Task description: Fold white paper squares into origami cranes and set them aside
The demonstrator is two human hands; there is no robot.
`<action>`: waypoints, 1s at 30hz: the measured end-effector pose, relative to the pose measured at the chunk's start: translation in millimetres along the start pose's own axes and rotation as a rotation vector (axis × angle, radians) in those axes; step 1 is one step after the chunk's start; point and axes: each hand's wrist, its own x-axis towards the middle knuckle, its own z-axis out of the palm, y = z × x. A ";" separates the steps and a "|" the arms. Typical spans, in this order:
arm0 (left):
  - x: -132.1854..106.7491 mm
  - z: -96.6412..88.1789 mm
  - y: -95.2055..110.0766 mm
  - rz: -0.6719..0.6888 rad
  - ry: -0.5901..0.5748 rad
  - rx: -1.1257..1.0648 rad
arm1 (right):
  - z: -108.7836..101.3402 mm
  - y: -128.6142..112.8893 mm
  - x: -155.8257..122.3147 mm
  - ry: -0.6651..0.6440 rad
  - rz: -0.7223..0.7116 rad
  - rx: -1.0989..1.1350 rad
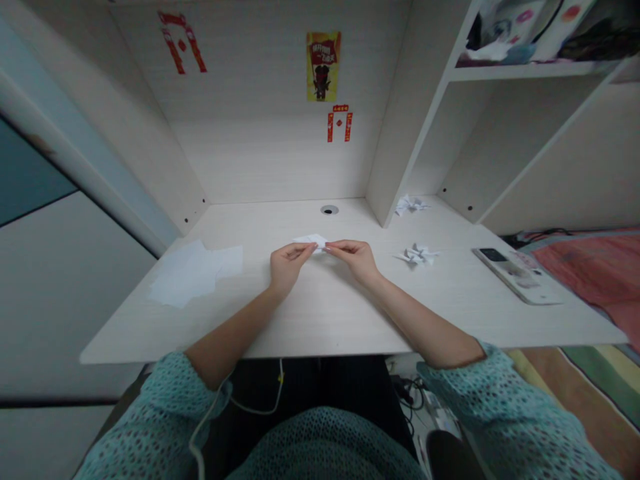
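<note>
Between my two hands, above the middle of the desk, is a small white folded paper (311, 239). My left hand (290, 263) pinches its near edge between thumb and fingers. From the other side, my right hand (354, 257) pinches the same paper, with the fingertips of both hands close together. Part of the paper is hidden behind the fingers, so its exact fold cannot be made out. To the right of my right hand lies a folded white paper piece with several points (418, 255). A similar pointed paper piece (411, 205) sits farther back, beside the upright panel.
Loose white paper sheets (193, 272) lie overlapping on the left of the desk (320, 320). A phone (517, 275) rests near the right edge. The upright panel (425, 113) stands behind the right side, and a cable (279, 393) hangs below the front edge.
</note>
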 end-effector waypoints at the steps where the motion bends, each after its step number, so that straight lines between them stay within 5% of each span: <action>1: -0.2 -0.3 0.1 0.002 0.007 0.007 | 0.4 0.2 -0.3 0.006 0.003 0.001; 8: 0.2 -3.9 3.1 0.073 -0.023 0.066 | -0.6 0.6 -0.9 0.005 -0.007 -0.011; 16: 3.8 -3.3 7.9 0.003 -0.025 0.067 | -0.7 -2.4 0.8 -0.012 -0.009 -0.002; 30: 6.8 -8.4 -6.8 0.031 -0.146 0.114 | -6.1 3.9 1.2 -0.011 -0.032 -0.071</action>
